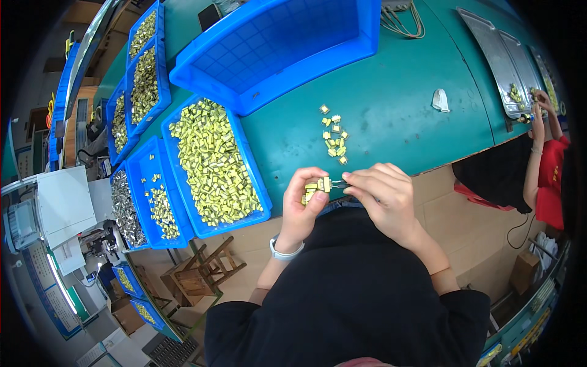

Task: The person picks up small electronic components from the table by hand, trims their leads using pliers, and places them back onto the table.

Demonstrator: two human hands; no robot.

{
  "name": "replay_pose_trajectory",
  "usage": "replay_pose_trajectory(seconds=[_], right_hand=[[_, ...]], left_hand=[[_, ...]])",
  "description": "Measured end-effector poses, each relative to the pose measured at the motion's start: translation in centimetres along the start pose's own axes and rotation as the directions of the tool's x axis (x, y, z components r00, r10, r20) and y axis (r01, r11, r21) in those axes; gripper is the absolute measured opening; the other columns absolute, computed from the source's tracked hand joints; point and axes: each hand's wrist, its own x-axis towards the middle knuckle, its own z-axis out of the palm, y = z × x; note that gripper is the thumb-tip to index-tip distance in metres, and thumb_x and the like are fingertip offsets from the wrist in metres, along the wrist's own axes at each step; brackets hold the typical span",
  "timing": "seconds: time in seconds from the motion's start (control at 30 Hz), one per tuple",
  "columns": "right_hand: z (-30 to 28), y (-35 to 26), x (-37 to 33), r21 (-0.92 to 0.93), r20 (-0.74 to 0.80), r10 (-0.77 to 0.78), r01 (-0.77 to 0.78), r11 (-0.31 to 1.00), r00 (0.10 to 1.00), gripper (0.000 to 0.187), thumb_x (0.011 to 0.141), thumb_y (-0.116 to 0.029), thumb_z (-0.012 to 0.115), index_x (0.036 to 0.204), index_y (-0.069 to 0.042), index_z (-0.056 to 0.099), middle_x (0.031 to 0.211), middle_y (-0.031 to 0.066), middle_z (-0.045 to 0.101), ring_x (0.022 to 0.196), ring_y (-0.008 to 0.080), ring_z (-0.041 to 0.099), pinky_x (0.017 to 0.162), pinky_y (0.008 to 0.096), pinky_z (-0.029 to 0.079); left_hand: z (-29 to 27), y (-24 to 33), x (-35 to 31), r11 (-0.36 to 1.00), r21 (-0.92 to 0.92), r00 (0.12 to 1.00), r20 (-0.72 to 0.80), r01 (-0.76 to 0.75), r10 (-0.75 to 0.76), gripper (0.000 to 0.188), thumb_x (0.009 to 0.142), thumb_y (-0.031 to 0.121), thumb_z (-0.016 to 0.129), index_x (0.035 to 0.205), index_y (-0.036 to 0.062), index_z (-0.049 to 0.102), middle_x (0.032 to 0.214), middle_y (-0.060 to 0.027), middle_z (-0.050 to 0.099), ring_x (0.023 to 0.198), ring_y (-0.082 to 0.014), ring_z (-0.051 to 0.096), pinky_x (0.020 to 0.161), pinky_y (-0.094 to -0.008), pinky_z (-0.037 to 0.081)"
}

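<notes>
Open green tabletop (403,104) right of the loose yellow parts (334,137), full blue tray (215,162) crowding the left, empty blue bin (278,46) blocking behind

A big green tabletop (403,116) fills the far side. A wooden stool (205,269) stands on the tan floor (465,226) near left.

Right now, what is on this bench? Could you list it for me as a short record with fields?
Left hand: left hand holds a few small yellow parts
Right hand: right hand pinches a thin metal tool against those parts
Loose pile: small heap of yellow pieces on the green table
Trays: full blue tray; empty blue bin
Nearby: another person's hand at metal trays
</notes>
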Motion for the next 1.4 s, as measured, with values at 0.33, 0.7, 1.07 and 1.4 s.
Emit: replay_pose_trajectory(seconds=[0.33,0.7,1.07,1.4], right_hand=[[0.0,0.0,-0.1,-0.006,-0.001,-0.008,0.008,1.0,1.0,0.022,0.075,-0.004,0.082,0.095,-0.002,0.076,0.089,0.0073,0.076,0.069,0.0199,0.065,0.063,0.0326,0.045],[-0.2,0.2,-0.3,0.089,0.053,0.035,-0.039,0.995,0.998,0.025,0.075,-0.005,0.082,0.098,-0.001,0.076,0.089,0.0086,0.075,0.07,0.0216,0.066,0.066,0.0329,0.048],[-0.1,0.5,-0.4,0.185,0.15,0.014,-0.042,0.982,0.989,0.023,0.077,-0.006,0.081,0.098,-0.001,0.075,0.089,0.0089,0.075,0.072,0.0227,0.068,0.068,0.0341,0.049],[0.2,0.4,0.1,0.196,0.155,-0.008,-0.023,0.98,0.988,0.021,0.077,-0.004,0.081,0.097,0.0,0.075,0.088,0.0086,0.076,0.073,0.0223,0.069,0.068,0.0336,0.049]], left_hand=[[-0.1,-0.4,-0.1,1.0,0.006,1.0,0.016,-0.005,0.005,0.038,0.099,0.024,0.067,0.124,0.0013,0.05,0.08,-0.0002,0.05,0.064,-0.0066,0.041,0.056,-0.0236,0.034],[-0.7,0.3,0.1,0.923,-0.31,0.973,0.113,0.227,-0.201,0.049,0.101,0.048,0.055,0.106,-0.0006,0.058,0.074,-0.0012,0.048,0.057,-0.0077,0.038,0.05,-0.0235,0.029],[-0.9,-0.1,-0.3,0.869,-0.374,0.941,0.221,0.324,-0.256,0.053,0.105,0.047,0.047,0.089,-0.0018,0.057,0.081,-0.007,0.052,0.056,-0.01,0.041,0.05,-0.024,0.032],[-3.7,1.8,-0.5,0.999,0.041,0.993,-0.116,0.028,-0.023,0.047,0.105,0.046,0.05,0.094,0.0016,0.061,0.075,-0.0033,0.055,0.056,-0.0078,0.043,0.049,-0.0231,0.032]])
